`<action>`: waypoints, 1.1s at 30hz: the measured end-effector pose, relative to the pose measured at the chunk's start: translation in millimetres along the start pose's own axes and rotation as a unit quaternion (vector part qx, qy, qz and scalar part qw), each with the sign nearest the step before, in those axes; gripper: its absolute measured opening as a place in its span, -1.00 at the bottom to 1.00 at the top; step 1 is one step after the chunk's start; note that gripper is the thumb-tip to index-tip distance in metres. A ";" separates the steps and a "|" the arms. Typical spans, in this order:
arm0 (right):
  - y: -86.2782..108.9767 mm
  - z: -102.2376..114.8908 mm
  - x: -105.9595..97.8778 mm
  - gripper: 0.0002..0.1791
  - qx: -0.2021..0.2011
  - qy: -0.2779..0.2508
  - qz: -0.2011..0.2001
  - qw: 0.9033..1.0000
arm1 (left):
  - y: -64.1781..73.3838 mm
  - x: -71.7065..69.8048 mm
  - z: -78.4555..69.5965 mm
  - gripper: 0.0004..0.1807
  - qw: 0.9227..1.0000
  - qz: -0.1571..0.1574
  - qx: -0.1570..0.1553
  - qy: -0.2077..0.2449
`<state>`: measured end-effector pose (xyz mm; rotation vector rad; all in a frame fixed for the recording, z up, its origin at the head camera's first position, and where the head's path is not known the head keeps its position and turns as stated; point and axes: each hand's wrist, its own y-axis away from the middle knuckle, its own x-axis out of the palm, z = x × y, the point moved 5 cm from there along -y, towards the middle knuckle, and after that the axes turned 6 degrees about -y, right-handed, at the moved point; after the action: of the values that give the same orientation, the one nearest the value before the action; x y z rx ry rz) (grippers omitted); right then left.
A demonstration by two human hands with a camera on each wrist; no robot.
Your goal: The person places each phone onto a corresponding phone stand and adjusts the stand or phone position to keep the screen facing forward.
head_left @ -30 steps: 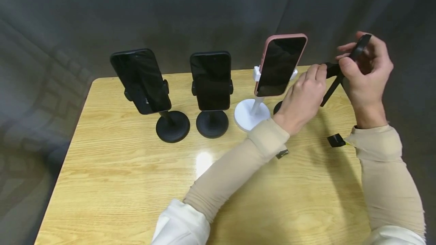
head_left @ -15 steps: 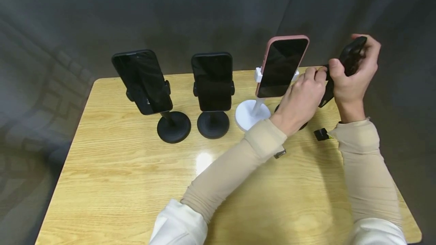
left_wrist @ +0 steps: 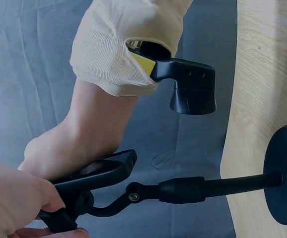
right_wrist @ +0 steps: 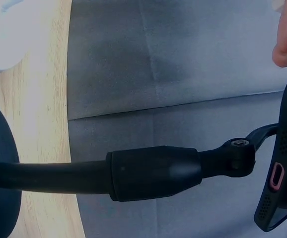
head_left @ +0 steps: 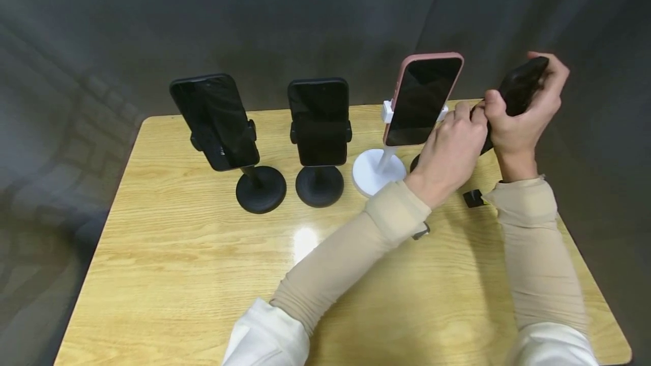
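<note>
My right hand [head_left: 526,112] grips a black phone [head_left: 521,86] at the right end of the row, thumb on the near side and fingers behind. My left hand [head_left: 452,148] pinches the clamp [left_wrist: 61,218] of a black phone stand [left_wrist: 238,186]. In the left wrist view the phone [left_wrist: 104,171] lies right along that clamp, below my right wrist. The right wrist view shows the stand's jointed pole [right_wrist: 153,173] and the phone's lower edge [right_wrist: 277,176] with a pink-rimmed port opening. My left hand mostly hides this stand in the head view.
A pink-cased phone [head_left: 424,97] sits in a white stand [head_left: 376,171] just left of my left hand. Two black stands [head_left: 261,190] farther left hold black phones [head_left: 319,123]. A grey curtain [head_left: 254,16] hangs behind the wooden table [head_left: 193,275].
My right hand has moved left with the phone, closer to my left hand. The phone has turned from nearly edge-on to lie along the clamp. My left hand has barely moved.
</note>
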<state>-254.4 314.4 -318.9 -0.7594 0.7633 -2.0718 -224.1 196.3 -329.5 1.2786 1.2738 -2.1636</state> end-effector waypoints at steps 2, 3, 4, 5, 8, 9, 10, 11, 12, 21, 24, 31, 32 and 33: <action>0.6 0.0 0.1 0.13 -0.004 0.002 -0.008 1.000 | 0.4 -0.8 0.3 -0.65 1.000 -0.001 -0.001 -0.006; 0.8 -0.5 0.3 0.13 -0.005 0.003 -0.011 1.000 | 0.5 -1.0 0.5 -0.65 1.000 -0.003 -0.003 -0.009; 0.9 -1.2 0.5 0.14 -0.007 0.005 -0.015 1.000 | 0.6 -1.2 0.7 -0.66 1.000 -0.006 -0.006 -0.012; 0.9 -2.1 0.6 0.14 -0.010 0.008 -0.018 1.000 | 0.7 -1.5 0.9 -0.66 1.000 -0.009 -0.010 -0.014; 0.9 -5.6 1.1 0.15 -0.023 0.015 -0.029 0.999 | 1.1 -1.5 1.2 -0.67 1.000 -0.010 -0.016 -0.020; 1.0 -6.6 1.0 0.16 -0.029 0.020 -0.033 0.999 | 1.4 -1.5 0.9 -0.66 1.000 -0.009 -0.015 -0.025; 1.2 -7.5 0.9 0.16 -0.034 0.027 -0.036 0.998 | 1.8 -1.4 0.6 -0.66 1.000 -0.006 -0.012 -0.028; 1.6 -8.4 0.6 0.16 -0.039 0.035 -0.039 0.998 | 2.3 -1.4 0.4 -0.65 0.999 -0.002 -0.009 -0.031; 2.0 -9.0 0.3 0.16 -0.042 0.043 -0.042 0.997 | 2.7 -1.4 0.1 -0.64 0.999 0.003 -0.004 -0.035; 6.9 -11.3 3.4 0.16 -0.041 0.061 -0.039 0.996 | 6.6 -5.9 5.3 -0.74 0.998 0.050 -0.034 0.031; 6.9 -10.5 4.9 0.15 -0.039 0.060 -0.037 0.997 | 7.1 -9.2 7.4 -0.74 0.996 0.061 -0.037 0.054; 6.9 -9.7 5.1 0.09 -0.036 0.059 -0.031 0.997 | 7.4 -12.3 6.2 -0.71 0.996 0.059 -0.042 0.050; 7.3 -9.8 5.3 0.08 -0.034 0.058 -0.032 0.997 | 7.3 -12.1 5.8 -0.71 0.997 0.055 -0.042 0.042; 7.6 -9.7 5.7 0.07 -0.032 0.058 -0.033 0.997 | 7.1 -11.5 5.5 -0.70 0.997 0.050 -0.043 0.033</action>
<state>-260.9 308.3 -329.1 -0.7119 0.8835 -2.1751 -216.2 186.1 -322.7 1.3593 1.2845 -1.9925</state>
